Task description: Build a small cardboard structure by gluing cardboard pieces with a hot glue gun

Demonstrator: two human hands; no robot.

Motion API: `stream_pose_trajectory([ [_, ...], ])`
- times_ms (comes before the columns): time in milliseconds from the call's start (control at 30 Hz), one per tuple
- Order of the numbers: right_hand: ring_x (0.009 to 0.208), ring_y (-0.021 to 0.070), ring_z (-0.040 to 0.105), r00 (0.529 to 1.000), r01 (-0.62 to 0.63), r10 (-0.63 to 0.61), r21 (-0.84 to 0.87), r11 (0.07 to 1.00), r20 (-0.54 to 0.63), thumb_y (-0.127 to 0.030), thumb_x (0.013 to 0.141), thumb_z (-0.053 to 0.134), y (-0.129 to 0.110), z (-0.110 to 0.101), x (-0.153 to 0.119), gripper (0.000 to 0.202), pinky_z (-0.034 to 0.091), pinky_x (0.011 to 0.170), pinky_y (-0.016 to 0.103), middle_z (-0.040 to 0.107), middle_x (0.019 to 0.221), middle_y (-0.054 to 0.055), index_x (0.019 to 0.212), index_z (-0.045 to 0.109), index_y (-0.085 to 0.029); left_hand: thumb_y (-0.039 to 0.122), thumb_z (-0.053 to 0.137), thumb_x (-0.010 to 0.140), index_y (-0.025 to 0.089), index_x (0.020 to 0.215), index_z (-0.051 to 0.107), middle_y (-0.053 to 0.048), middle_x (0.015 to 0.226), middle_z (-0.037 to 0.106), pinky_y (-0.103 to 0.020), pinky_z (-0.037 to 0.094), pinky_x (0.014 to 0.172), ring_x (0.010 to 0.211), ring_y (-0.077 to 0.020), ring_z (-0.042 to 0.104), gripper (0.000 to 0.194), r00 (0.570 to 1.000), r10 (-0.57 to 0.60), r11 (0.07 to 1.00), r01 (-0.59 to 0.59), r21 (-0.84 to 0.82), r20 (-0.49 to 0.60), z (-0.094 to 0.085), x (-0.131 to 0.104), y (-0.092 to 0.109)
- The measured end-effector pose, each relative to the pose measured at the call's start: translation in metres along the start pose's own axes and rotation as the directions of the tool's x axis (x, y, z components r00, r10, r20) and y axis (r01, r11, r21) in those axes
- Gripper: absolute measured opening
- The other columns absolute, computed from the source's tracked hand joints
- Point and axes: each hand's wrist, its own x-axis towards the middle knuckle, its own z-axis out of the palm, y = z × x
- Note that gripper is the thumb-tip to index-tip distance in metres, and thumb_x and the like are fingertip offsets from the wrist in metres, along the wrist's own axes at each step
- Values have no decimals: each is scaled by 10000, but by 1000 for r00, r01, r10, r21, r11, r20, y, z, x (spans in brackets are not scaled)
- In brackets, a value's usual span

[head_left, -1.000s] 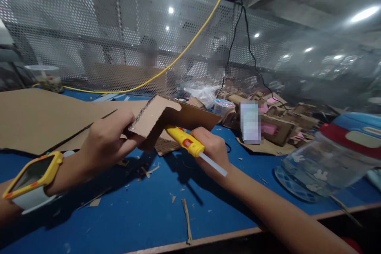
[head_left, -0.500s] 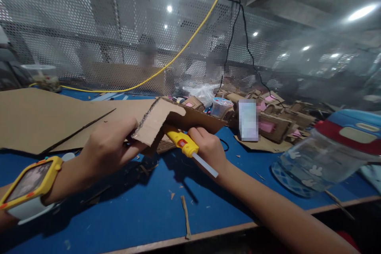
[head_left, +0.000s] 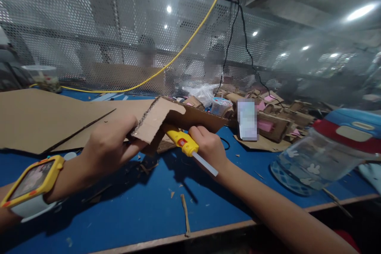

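Observation:
My left hand point(head_left: 110, 149), with a yellow watch point(head_left: 34, 180) on its wrist, pinches a bent piece of cardboard point(head_left: 157, 117) by its near left end. The cardboard is held up above the blue table point(head_left: 154, 210). In my right hand point(head_left: 208, 147) is a yellow glue gun point(head_left: 183, 141), gripped with the fingers closed around it. A white glue stick point(head_left: 206, 164) pokes out of its back end, toward me. The gun's nozzle is hidden under the folded cardboard, so I cannot tell whether it touches.
A large cardboard sheet point(head_left: 53, 119) lies at the left. Cardboard models point(head_left: 276, 123), a phone point(head_left: 247, 120) and a clear tub point(head_left: 222, 106) stand at the back right. A water bottle point(head_left: 321, 158) is near the right edge. A yellow cable point(head_left: 178, 53) crosses before the mesh screen point(head_left: 98, 35).
Almost nothing differs. Both hands, the cardboard and the glue gun keep their places; the view has shifted very slightly.

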Motion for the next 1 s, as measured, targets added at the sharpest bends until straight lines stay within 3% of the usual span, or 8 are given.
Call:
stream_pose_trajectory([
  [167, 566, 161, 522, 1000, -13, 13, -15, 1000, 26, -185, 914, 521, 4, -2, 0, 153, 303, 506, 258, 608, 707, 54, 798, 620, -187, 243, 482, 908, 294, 771, 399, 60, 573, 432, -299, 267, 449, 481, -164, 452, 168, 999, -43, 998, 43, -45, 7, -2, 2, -2],
  [400, 556, 163, 499, 1000, -7, 7, -32, 999, -2, -185, 956, 485, 6, -2, -1, 218, 297, 508, 263, 586, 686, 46, 779, 613, -196, 371, 469, 874, 301, 696, 408, 40, 554, 480, -299, 359, 478, 493, -181, 496, 200, 968, -233, 967, 241, -82, 96, -1, 4, -4],
  [667, 530, 148, 470, 992, 18, -25, -57, 998, -126, -136, 940, 463, 11, -3, -1, 252, 302, 504, 253, 581, 662, 41, 741, 608, -189, 275, 476, 938, 295, 781, 425, 61, 576, 461, -301, 256, 451, 476, -161, 455, 166, 997, -78, 997, 78, -6, -11, -2, 3, -9],
  [1000, 530, 151, 463, 994, -11, 3, -72, 997, -109, -162, 914, 470, 17, -5, 0, 220, 306, 510, 252, 579, 658, 39, 729, 581, -202, 307, 468, 1005, 285, 775, 391, 63, 603, 374, -299, 250, 486, 500, -161, 376, 244, 999, -35, 998, 37, 43, -27, -1, 4, -16],
])
